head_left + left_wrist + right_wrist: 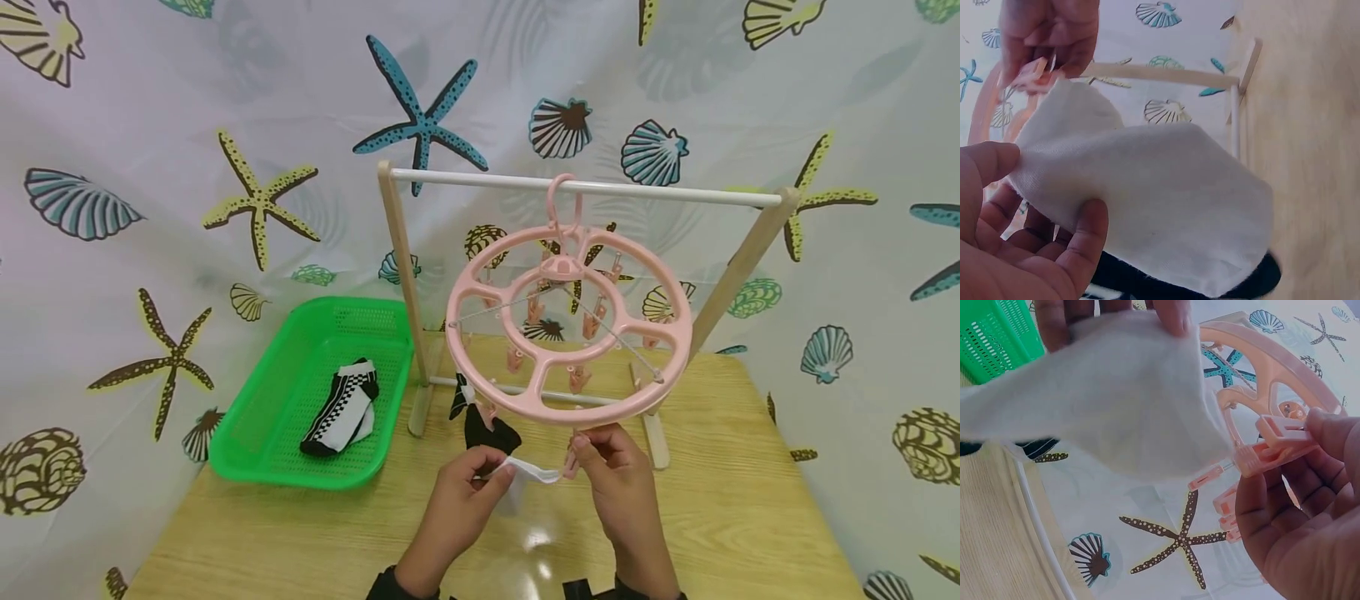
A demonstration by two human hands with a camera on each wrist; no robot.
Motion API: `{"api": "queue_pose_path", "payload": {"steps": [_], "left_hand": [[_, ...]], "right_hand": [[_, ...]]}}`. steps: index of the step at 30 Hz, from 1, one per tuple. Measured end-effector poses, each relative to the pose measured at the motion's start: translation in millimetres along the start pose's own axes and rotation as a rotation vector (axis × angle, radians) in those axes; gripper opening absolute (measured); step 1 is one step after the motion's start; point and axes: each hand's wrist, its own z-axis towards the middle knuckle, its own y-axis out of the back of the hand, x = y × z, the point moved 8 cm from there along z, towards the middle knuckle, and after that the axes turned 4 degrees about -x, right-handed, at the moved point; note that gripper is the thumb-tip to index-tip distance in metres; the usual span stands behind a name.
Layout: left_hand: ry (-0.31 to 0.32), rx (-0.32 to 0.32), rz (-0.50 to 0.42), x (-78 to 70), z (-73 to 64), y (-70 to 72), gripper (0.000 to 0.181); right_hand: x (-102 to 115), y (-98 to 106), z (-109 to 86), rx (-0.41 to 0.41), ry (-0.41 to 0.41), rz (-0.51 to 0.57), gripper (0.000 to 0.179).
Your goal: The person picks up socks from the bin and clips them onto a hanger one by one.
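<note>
My left hand (467,493) pinches a white sock (536,472) at its edge. In the left wrist view, the sock (1166,175) spreads out wide beyond the thumb and fingers. With thumb and fingers, my right hand (624,483) grips a pink clothespin (1275,447) that hangs from the front rim of a round pink drying hanger (570,408). The clothespin's tip is right at the sock's near corner in both wrist views. To the left of this, a black sock (491,433) hangs clipped under the same hanger, beside my left hand.
A white rail (480,179) on a wooden stand (405,267) carries the hanger by its hook. Several more pink clothespins (577,379) dangle beneath the ring. The green basket (243,417) at left holds black-and-white checkered socks (345,408). A patterned curtain (300,108) backs the wooden table (247,533).
</note>
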Motion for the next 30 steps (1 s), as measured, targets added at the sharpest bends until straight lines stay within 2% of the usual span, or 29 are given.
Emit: {"api": "queue_pose_path", "payload": {"steps": [4, 7, 12, 19, 26, 30], "left_hand": [[-0.022, 0.035, -0.052, -1.5, -1.9, -18.0, 0.012], [-0.026, 0.057, -0.07, -3.9, -2.5, -27.8, 0.013], [-0.008, 0.04, -0.067, -1.7, -0.1, -35.9, 0.016], [0.021, 0.006, -0.089, 0.3, -2.8, -41.6, 0.014], [0.006, -0.052, -0.138, -3.6, -1.0, -38.4, 0.012], [0.019, -0.058, -0.154, -2.6, 0.1, -37.2, 0.012]], "right_hand": [[-2.0, 0.4, -0.8, -0.003, -0.024, -0.02, 0.008], [-0.9, -1.7, -0.6, 0.031, -0.005, 0.016, 0.008], [-0.6, -3.6, -1.0, 0.052, 0.006, 0.064, 0.006], [-4.3, -0.3, -4.5, 0.018, -0.033, 0.054, 0.005], [-1.9, -3.9, -3.5, 0.079, -0.005, 0.094, 0.006], [-4.5, -4.0, -3.3, 0.079, -0.051, 0.057, 0.012]]}}
